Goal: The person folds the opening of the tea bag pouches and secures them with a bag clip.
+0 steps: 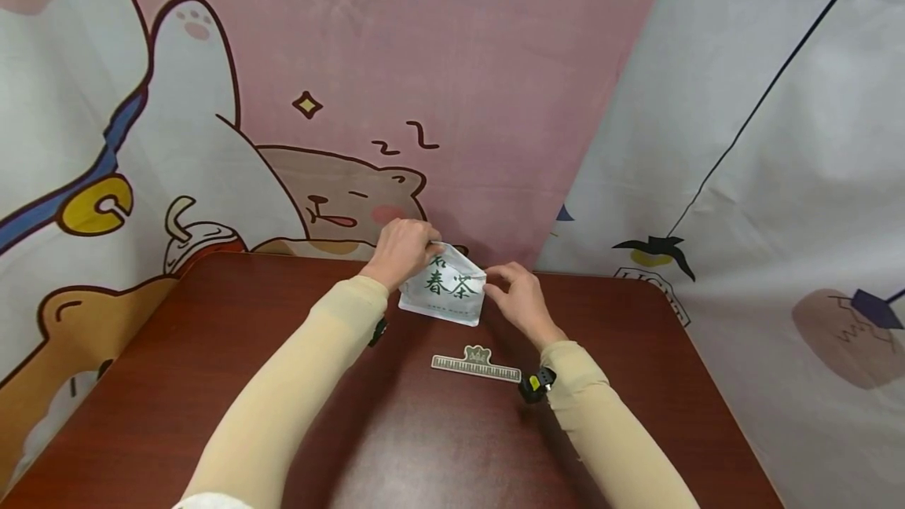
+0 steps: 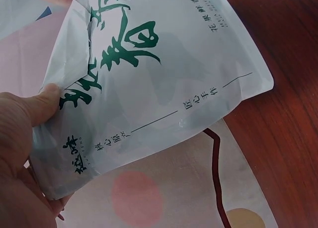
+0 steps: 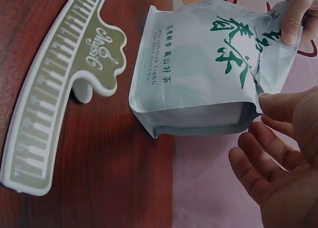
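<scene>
A white tea pouch (image 1: 452, 293) with green Chinese characters stands near the table's far edge, its top folded over. My left hand (image 1: 406, 248) pinches the pouch at its upper left; in the left wrist view the thumb (image 2: 45, 105) presses on the folded part, with fingers behind. At the opposite end of the fold, my right hand (image 1: 518, 297) pinches the pouch's side edge between thumb and forefinger (image 3: 280, 123), the other fingers loosely curled below. A long clip (image 1: 477, 364) with a piano-key pattern and "Music" lettering lies in front of the pouch, near my right wrist.
The dark red wooden table (image 1: 396, 446) ends just behind the pouch. A cloth backdrop (image 1: 495, 100) with cartoon animals hangs right behind it. Dark wrist devices (image 1: 536, 385) are strapped to both forearms.
</scene>
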Tool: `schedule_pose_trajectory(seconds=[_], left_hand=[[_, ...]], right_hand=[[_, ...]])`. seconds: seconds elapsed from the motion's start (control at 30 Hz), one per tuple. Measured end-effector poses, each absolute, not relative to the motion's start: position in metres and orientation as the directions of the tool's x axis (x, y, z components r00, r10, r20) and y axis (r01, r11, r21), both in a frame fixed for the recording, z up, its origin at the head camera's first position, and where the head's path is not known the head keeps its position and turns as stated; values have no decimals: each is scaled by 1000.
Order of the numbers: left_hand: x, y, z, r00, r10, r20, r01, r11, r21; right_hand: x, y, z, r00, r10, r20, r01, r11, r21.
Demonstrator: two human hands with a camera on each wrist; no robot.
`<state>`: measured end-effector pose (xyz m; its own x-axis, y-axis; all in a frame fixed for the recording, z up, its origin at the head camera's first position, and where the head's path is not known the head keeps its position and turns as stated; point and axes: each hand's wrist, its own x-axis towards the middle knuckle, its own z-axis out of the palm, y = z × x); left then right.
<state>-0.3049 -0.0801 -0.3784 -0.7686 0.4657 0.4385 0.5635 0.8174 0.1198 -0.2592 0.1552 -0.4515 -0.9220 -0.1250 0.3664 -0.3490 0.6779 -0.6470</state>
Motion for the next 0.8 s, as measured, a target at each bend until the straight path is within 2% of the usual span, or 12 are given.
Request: schedule_pose_trajectory(seconds=[0.8], left_hand=[[-305,-79,-378,-781,464,418,550,827,111]], right_hand=[[-242,164,-467,-935,-164,313,-337,682,-649]])
